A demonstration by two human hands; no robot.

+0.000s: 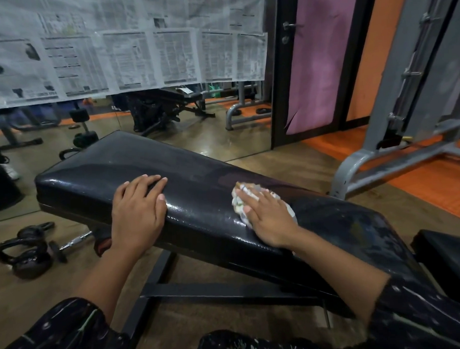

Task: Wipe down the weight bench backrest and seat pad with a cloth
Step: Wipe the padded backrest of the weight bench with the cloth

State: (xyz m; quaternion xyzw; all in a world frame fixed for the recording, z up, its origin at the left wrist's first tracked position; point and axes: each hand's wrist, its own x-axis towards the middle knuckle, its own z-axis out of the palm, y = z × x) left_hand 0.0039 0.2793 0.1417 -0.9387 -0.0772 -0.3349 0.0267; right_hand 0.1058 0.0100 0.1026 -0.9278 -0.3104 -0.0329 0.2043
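Observation:
A long black padded backrest (197, 175) runs across the view, raised at its left end and glossy with wet streaks. My left hand (138, 210) rests flat on its near edge toward the left, fingers straight and spread over the pad. My right hand (267, 217) presses a crumpled pale patterned cloth (238, 200) flat against the middle of the backrest; the cloth shows past my fingertips and beside my palm. The seat pad (448, 257) is a separate black cushion at the far right, partly cut off by the frame.
Two black kettlebells (24, 252) and a chrome-handled dumbbell (68, 243) lie on the brown floor at left. The bench's black steel frame (218, 288) stands below the pad. A grey machine frame (397, 164) is at right, a newspaper-covered mirror (126, 52) behind.

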